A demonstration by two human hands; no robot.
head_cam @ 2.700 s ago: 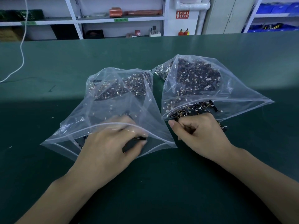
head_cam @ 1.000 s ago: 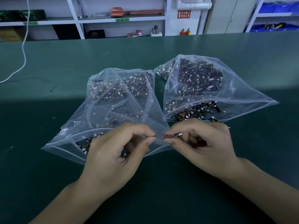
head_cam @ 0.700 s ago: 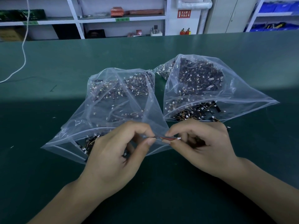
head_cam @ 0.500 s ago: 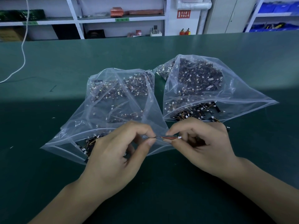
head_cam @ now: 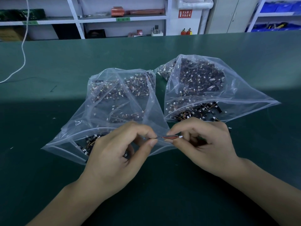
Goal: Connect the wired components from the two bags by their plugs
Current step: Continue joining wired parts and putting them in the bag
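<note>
Left hand [head_cam: 114, 154] and right hand [head_cam: 203, 144] each pinch an end of one red-black wire [head_cam: 169, 137], white plug [head_cam: 180, 136] at right fingertips; two bags just beyond.

Two bags lie side by side mid-worktop [head_cam: 162, 185], the left bag [head_cam: 114, 105] nearer the front edge than the right bag [head_cam: 203, 88]. Both hold wired components. A cord [head_cam: 22, 51] crosses the worktop's back left corner.

Factory assembly workshop, green-matted workbench [head_cam: 162, 46], metal storage shelving [head_cam: 97, 18], blue parts bins [head_cam: 280, 7]
</note>
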